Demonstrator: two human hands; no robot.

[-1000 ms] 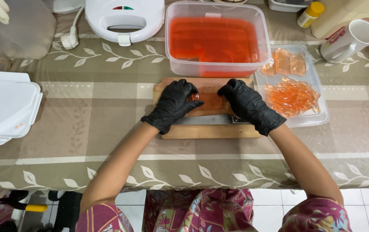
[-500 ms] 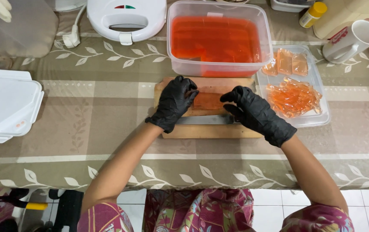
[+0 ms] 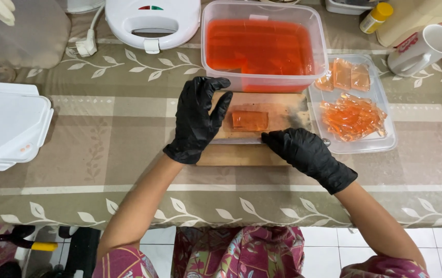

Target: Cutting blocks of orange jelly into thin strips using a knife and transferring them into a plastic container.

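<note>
The person is wearing black disposable gloves on both hands; the left hand (image 3: 198, 119) and the right hand (image 3: 303, 152) are both showing a matte, slightly wrinkled surface. Glove cuffs are ending at the wrists, bunching a little there. Forearms are going bare, no sleeves reaching them, no watch or jewellery showing. At the bottom centre of the frame the person is wearing a maroon floral-print garment (image 3: 241, 255) with pink and pale leaf patterns.

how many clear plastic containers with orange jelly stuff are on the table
2: a deep tub of orange jelly behind the cutting board, and a shallow tray of cut orange pieces to its right.
</note>
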